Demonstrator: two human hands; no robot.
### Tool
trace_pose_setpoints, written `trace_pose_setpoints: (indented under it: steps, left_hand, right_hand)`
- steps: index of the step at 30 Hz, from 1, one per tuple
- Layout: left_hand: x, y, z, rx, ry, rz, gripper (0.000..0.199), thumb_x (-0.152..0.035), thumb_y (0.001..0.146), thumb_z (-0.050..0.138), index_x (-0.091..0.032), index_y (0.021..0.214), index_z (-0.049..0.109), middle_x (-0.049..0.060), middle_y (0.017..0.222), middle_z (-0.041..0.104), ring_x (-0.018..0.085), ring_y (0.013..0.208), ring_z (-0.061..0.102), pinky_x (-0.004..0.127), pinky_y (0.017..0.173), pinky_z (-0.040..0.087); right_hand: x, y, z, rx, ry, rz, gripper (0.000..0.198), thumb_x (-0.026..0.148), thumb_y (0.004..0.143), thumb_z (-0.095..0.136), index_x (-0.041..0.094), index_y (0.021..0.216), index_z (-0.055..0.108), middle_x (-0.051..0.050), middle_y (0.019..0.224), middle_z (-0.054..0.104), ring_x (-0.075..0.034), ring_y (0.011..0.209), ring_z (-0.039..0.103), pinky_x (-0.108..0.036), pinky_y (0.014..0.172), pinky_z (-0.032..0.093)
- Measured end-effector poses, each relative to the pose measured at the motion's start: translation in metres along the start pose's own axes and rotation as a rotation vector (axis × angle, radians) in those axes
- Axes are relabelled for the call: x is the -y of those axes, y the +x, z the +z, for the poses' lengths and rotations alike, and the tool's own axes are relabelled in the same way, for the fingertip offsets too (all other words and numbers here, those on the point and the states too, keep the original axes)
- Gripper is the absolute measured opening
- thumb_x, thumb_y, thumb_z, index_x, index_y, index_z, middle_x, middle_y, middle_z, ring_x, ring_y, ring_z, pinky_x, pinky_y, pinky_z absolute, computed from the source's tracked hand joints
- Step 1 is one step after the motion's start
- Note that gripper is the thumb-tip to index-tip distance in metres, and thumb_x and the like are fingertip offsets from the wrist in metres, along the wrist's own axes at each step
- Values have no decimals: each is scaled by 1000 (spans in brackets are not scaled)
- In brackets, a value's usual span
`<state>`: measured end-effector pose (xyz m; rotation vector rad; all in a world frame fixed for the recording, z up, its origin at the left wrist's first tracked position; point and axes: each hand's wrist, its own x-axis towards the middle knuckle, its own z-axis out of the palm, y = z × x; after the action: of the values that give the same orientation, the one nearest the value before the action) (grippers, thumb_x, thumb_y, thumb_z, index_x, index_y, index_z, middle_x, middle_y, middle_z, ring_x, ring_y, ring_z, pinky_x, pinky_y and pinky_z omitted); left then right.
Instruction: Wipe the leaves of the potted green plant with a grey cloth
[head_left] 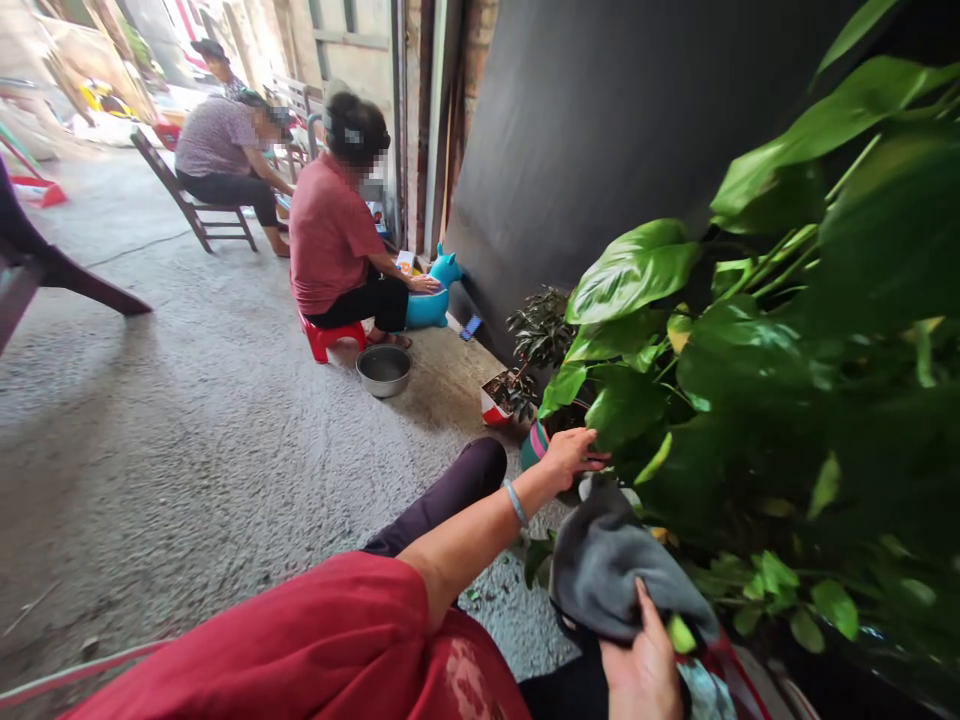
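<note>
My left hand [576, 459], with a pale bangle [516, 503] at the wrist, reaches to a large green leaf [626, 408] of a potted plant. Its fingertips grip the lower edge of that leaf, partly hidden by it. Lower down, my right hand [643, 668] holds a soft grey cloth [619, 560] bunched up, thumb on top and the other fingers underneath. A small yellow-green leaf [681, 634] shows beside the right fingers. Broad foliage [780, 350] fills the right side, close to both hands.
A dark panel [600, 130] leans behind the plants. A smaller plant [541, 325] grows beyond my left hand. A metal basin [384, 371] stands on the concrete floor [225, 430] near a seated person [330, 240] and a blue toy animal [431, 300]. Other people sit farther back.
</note>
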<state>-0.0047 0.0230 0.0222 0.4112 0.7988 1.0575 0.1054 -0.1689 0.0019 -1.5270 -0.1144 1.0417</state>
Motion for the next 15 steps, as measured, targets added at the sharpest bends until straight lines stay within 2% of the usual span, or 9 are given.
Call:
trace_pose_setpoints:
  steps: [3, 5, 7, 9, 11, 13, 15]
  left_hand:
    - [11, 2, 2, 12, 11, -18, 16, -29, 88, 73, -16, 86, 63, 3, 80, 68, 20, 81, 75, 31, 77, 59]
    - [22, 4, 3, 16, 50, -14, 13, -25, 88, 72, -15, 83, 64, 3, 78, 68, 19, 81, 74, 32, 81, 57]
    - [33, 5, 2, -4, 104, 14, 8, -20, 85, 73, -14, 85, 68, 3, 80, 70, 17, 84, 72, 33, 88, 55]
    - [43, 8, -2, -35, 143, 61, 10, -15, 82, 74, -13, 92, 73, 5, 84, 74, 17, 87, 71, 34, 96, 53]
    - [50, 13, -8, -55, 157, 117, 19, -12, 81, 73, -12, 100, 76, 6, 89, 76, 18, 92, 71, 35, 102, 51]
    - [57, 20, -15, -59, 169, 161, 25, -11, 81, 72, -13, 105, 76, 7, 97, 77, 19, 99, 71, 35, 106, 50]
    - [66, 27, -23, -41, 199, 177, 29, -14, 80, 73, -15, 109, 75, 7, 103, 77, 21, 107, 70, 37, 109, 48]
  right_hand:
    - [25, 2, -29, -68, 57, -88, 57, 51, 51, 89, 29, 98, 66, -5, 119, 73, -34, 130, 60, -59, 107, 52]
    - [47, 6, -34, -82, 113, -202, 54, 47, 52, 88, 30, 99, 68, -4, 130, 70, -33, 137, 55, -60, 116, 43]
    - [57, 7, -32, -81, 127, -265, 48, 45, 52, 87, 30, 94, 67, -4, 132, 70, -34, 140, 53, -60, 118, 40]
    - [51, 1, -29, -97, 89, -218, 46, 44, 49, 87, 30, 88, 66, -6, 125, 72, -37, 142, 52, -59, 113, 46]
    - [37, -11, -33, -103, 48, -105, 47, 46, 45, 87, 32, 85, 66, -6, 120, 74, -38, 145, 49, -58, 106, 53]
    - [30, -26, -47, -122, 25, 27, 48, 50, 41, 87, 34, 82, 68, -6, 119, 74, -39, 146, 48, -60, 102, 55]
    - [38, -38, -69, -142, -23, 42, 45, 55, 40, 85, 36, 78, 69, -9, 122, 73, -42, 144, 49, -64, 102, 54]
